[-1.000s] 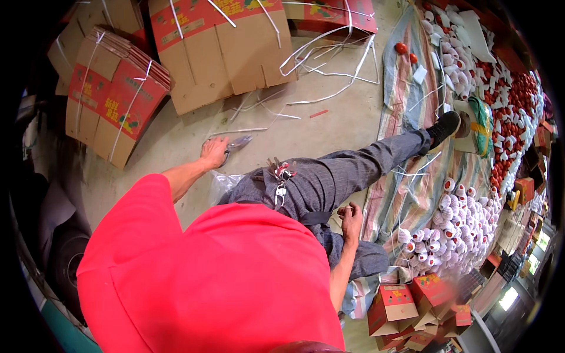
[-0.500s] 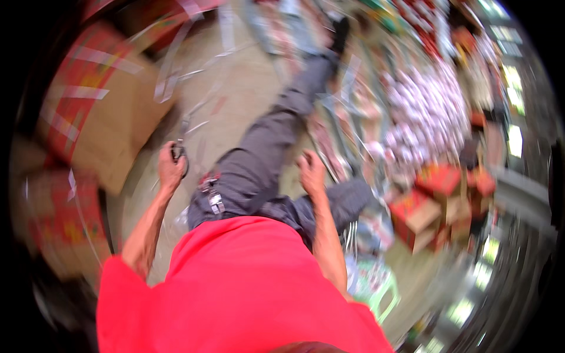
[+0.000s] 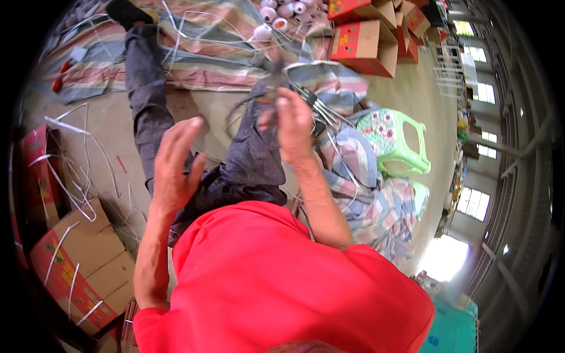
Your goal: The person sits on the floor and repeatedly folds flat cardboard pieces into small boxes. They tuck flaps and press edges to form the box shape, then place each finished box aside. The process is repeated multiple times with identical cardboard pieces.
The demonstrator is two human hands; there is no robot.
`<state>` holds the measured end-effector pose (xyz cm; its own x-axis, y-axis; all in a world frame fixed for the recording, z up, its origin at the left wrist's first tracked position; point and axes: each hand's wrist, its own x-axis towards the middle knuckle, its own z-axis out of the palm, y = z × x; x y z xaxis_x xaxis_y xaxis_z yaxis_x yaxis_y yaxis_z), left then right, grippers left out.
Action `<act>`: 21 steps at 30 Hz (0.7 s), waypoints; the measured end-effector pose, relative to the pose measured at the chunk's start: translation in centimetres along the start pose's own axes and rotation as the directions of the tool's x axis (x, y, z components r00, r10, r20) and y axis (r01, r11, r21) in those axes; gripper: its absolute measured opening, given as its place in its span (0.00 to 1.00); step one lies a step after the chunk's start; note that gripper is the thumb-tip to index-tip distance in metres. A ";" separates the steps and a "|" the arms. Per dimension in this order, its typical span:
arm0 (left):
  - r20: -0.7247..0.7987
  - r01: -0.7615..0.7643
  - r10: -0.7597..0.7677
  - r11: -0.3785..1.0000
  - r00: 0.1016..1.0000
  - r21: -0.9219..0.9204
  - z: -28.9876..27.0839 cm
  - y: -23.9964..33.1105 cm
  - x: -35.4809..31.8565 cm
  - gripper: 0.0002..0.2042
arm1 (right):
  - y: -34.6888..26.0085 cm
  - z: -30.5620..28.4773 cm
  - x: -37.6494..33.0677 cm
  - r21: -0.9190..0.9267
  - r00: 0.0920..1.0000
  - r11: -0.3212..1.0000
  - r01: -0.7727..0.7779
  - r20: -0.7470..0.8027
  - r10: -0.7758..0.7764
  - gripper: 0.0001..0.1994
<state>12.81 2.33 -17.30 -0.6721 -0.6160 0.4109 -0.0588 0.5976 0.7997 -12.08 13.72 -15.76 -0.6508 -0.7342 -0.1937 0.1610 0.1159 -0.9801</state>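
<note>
My left hand (image 3: 179, 162) is raised over my left thigh, fingers stretched and slightly apart, with nothing in it. Above my right knee, my right hand (image 3: 296, 126) is closed around a dark, motion-smeared tool (image 3: 276, 76) that looks like a pair of scissors. It points away from me, over the edge of a striped tarp (image 3: 212, 65). Just past that hand lies a bundle of pale straps (image 3: 323, 109). A dark cord loop (image 3: 229, 120) shows beside my knee.
An open red-and-brown carton (image 3: 88, 259) with white straps stands at left; loose white straps (image 3: 85, 135) lie nearby. Net-wrapped fruit (image 3: 276, 20) and cartons (image 3: 365, 47) are at the far side. To the right are a green stool (image 3: 406, 147) and crumpled striped sheeting (image 3: 376, 206).
My view has swung to the right. The scissors were in my left hand; that hand is now free, and a dark scissor-like tool shows in my right. Both hands have risen.
</note>
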 end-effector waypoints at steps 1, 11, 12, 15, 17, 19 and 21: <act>-0.072 0.101 -0.102 0.995 0.992 -0.010 0.4 -1.0 -1.2 0.27 | 0.2 -2.9 -0.7 0.015 0.986 1.000 -0.005 -0.164 0.007 0.18; -0.410 0.729 -0.776 0.612 0.479 -0.306 -6.0 -14.4 -18.5 0.16 | 26.5 -30.3 -11.0 -0.578 0.659 0.618 -0.533 -0.742 -0.126 0.13; -0.393 0.728 -0.814 0.567 0.427 -0.385 -5.3 -16.6 -23.2 0.15 | 28.1 -35.5 -12.7 -0.571 0.764 0.685 -0.452 -0.645 -0.034 0.11; -0.477 0.840 -0.729 0.542 0.491 0.038 -5.6 -17.6 -23.4 0.13 | 31.0 -33.8 -13.4 -0.715 0.818 0.418 -0.560 -0.556 0.146 0.12; -0.651 0.902 -0.688 0.431 0.321 -0.011 -6.9 -20.3 -29.0 0.12 | 30.2 -31.5 -10.1 -0.744 0.838 0.386 -0.546 -0.483 0.256 0.13; -0.833 0.901 -0.553 0.364 0.004 -0.237 -7.7 -21.0 -35.9 0.12 | 27.6 -30.1 -5.6 -0.764 0.836 0.344 -0.545 -0.467 0.288 0.14; -0.813 0.779 -0.444 0.322 -0.377 -0.537 -5.7 -22.6 -43.1 0.15 | 23.3 -28.4 -1.3 -0.811 0.852 0.275 -0.516 -0.454 0.262 0.16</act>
<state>47.24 12.46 -50.56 0.8795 -0.4502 -0.1540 -0.1459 -0.5632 0.8133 -28.55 36.32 -39.53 -0.8488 -0.2916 -0.4411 -0.2213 0.9535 -0.2047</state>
